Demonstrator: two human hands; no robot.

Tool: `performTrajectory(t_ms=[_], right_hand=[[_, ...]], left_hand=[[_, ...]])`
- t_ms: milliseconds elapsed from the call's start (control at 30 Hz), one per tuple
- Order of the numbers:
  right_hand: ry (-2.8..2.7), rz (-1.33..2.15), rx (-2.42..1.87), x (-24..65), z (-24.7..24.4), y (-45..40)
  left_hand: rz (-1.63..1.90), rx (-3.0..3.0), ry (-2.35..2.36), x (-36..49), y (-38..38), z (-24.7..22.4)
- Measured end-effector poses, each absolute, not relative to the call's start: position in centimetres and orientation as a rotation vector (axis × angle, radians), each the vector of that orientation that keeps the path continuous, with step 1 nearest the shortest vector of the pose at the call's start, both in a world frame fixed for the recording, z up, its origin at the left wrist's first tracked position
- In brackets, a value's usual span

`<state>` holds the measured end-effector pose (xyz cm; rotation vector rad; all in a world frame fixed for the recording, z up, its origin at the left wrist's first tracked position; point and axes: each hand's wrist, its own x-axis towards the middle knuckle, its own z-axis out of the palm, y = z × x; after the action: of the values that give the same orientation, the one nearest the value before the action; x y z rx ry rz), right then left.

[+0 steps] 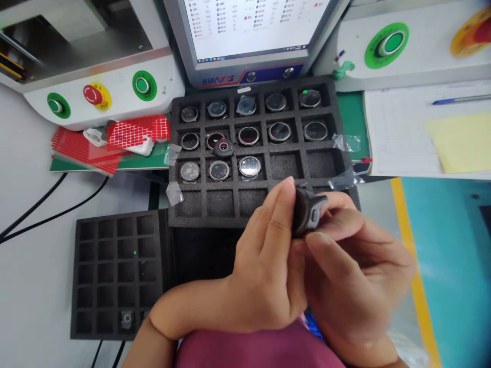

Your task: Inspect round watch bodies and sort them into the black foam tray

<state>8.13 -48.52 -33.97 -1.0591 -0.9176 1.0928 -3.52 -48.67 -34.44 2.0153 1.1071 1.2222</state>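
Holding the dark watch case [313, 214] between both hands, up over the front right part of the larger foam tray [207, 223]. Left hand [264, 255]: fingers straight and together, pressed along the round face side. Right hand [356, 271]: thumb and fingers pinching around the lug and button side; exact contact underneath is hidden.

Handling, my read: light, stiff body, glassy face likely slick and easy to scratch or smudge. Best hold is the rim or lugs, keeping pressure off the face and button.

Around it: larger tray carries rows of round watch faces [249, 166], one loose black round piece [223, 147] lying across the second row. Smaller foam tray [74, 286] sits lower left, a small part [127, 319] in its front row. Monitor [245, 30] behind, green bench [353, 115] under the larger tray's back.
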Motion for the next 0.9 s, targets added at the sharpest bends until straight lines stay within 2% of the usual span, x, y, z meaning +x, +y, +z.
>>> performTrajectory(t_ms=[333,533,600,767,900], right_hand=[[-0.544,1.448,-0.937,8.0,-32.8,-47.4],[-0.528,1.539,-0.831,7.9,-33.3,-46.4],[-0.558,1.512,-0.805,8.2,-33.4,-46.4],[-0.839,1.202,-0.941,9.2,-33.5,-47.1],[-1.09,1.22,-0.933,9.4,-33.2,-47.6]], left_hand=[[1.258,2.158,1.158,-3.8,-48.5,-34.0],[1.178,1.986,1.104,-4.6,-48.0,-32.5],[1.118,1.815,1.07,-4.9,-47.6,-31.6],[0.989,1.225,0.927,-4.8,-46.7,-30.4],[0.908,1.152,0.926,-4.5,-46.6,-30.5]])
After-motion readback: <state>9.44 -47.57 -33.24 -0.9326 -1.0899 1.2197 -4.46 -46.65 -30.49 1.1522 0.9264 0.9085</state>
